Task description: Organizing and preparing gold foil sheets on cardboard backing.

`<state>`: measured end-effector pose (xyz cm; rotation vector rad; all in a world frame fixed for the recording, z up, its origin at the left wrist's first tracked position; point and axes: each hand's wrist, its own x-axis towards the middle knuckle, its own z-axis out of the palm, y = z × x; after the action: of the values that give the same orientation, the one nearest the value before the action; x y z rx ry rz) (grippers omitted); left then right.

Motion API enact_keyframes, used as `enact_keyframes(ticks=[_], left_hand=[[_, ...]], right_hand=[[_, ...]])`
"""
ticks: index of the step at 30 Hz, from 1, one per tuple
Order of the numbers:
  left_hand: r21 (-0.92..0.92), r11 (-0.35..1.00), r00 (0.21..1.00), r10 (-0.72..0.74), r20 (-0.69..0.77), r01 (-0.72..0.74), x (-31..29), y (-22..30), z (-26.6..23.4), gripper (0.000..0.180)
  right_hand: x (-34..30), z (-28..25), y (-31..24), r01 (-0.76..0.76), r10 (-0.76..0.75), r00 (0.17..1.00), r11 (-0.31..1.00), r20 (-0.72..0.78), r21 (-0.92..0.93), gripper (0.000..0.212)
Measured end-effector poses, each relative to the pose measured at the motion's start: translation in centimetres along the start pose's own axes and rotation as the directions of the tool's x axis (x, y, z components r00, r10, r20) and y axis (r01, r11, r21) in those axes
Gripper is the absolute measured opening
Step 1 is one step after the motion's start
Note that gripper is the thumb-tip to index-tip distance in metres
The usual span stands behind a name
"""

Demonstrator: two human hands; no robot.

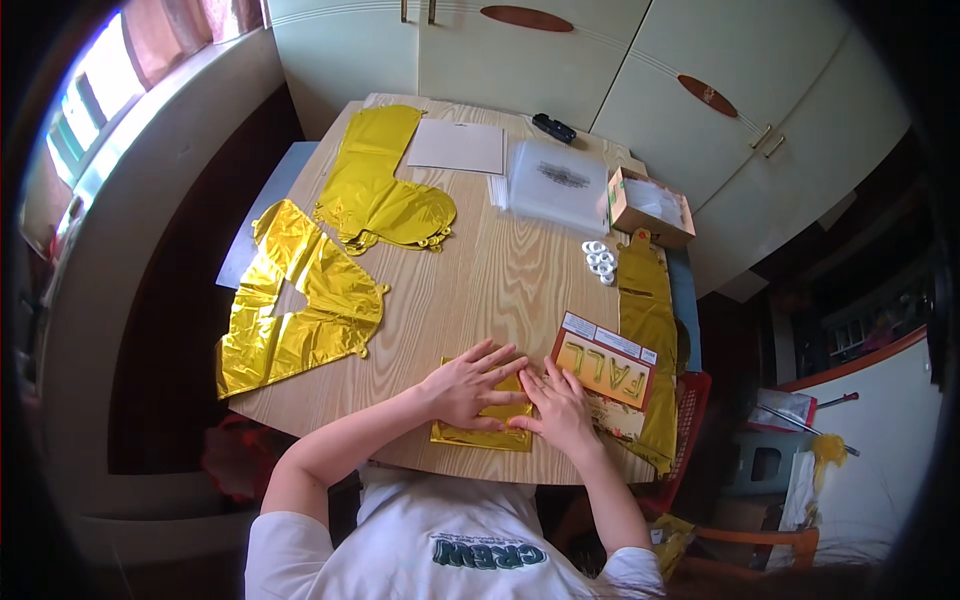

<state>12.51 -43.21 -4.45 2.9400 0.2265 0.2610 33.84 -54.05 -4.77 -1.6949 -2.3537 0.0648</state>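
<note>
My left hand [470, 385] lies flat, fingers spread, on a folded gold foil piece [480, 432] at the near edge of the wooden table [500, 270]. My right hand [560, 410] presses on the same foil piece from the right, fingers together. Just right of my right hand lies a red and orange printed card [610, 365]. A long gold foil balloon [648, 330] runs along the table's right edge, partly under the card.
Two large flat gold foil balloons [300, 300] [385, 190] lie on the left and far left. A white sheet [458, 147], clear plastic bags [558, 185], an open cardboard box [650, 205], white tape rolls [600, 260] and a black object [553, 127] sit at the far side. Cabinets stand behind.
</note>
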Motion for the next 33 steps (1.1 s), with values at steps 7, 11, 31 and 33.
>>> enact_keyframes(ticks=[7,11,31,33], left_hand=[[0.031,0.998,0.999,-0.046,-0.008,0.046,-0.9,-0.4,0.4,0.064],[0.041,0.981,0.981,-0.192,0.03,0.191,-2.7,-0.7,-0.2,0.077],[0.167,0.947,0.956,-0.289,0.056,0.276,-10.4,12.5,0.2,0.06],[0.086,0.949,0.952,-0.306,0.024,0.303,-11.2,12.6,0.3,0.057]], right_hand=[[0.0,-0.1,0.0,-0.013,0.014,0.999,1.0,0.032,-0.023,0.08],[0.0,-0.2,0.0,-0.013,0.013,0.999,1.0,0.033,-0.008,0.08],[-3.3,-0.6,-5.4,0.067,-0.072,0.996,0.994,0.056,0.087,0.084],[-3.8,-1.1,-3.6,0.076,-0.075,0.994,0.997,0.085,-0.007,0.095]])
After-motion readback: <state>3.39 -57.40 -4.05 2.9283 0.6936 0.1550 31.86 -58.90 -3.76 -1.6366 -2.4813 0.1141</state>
